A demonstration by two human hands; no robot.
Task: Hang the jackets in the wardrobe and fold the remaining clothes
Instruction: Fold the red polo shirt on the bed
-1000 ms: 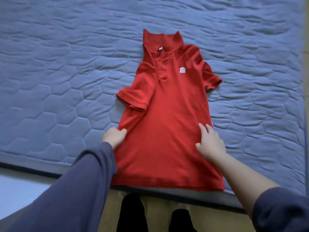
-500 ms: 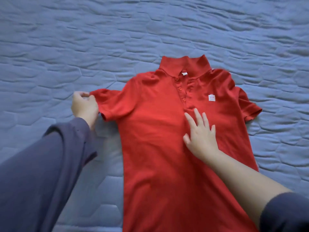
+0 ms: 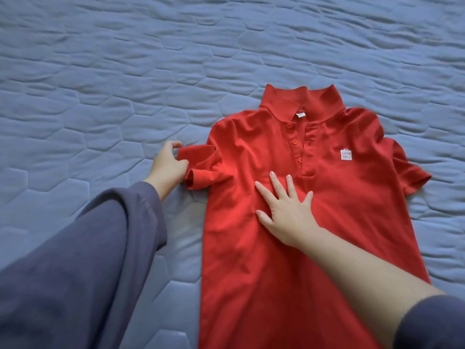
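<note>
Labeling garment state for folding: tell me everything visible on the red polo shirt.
The red polo shirt lies front-up, mostly flat, on the blue quilted mattress, collar away from the person. Knit-looking fabric, three red buttons, a small white logo patch on the chest, short sleeves. The left hand grips one bunched sleeve cuff; the right hand presses flat, fingers spread, below the buttons. Its hem is out of frame.

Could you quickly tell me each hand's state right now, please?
Left hand: closed, pinching the sleeve of the red polo shirt.
Right hand: open, pressed flat on the shirt.
</note>
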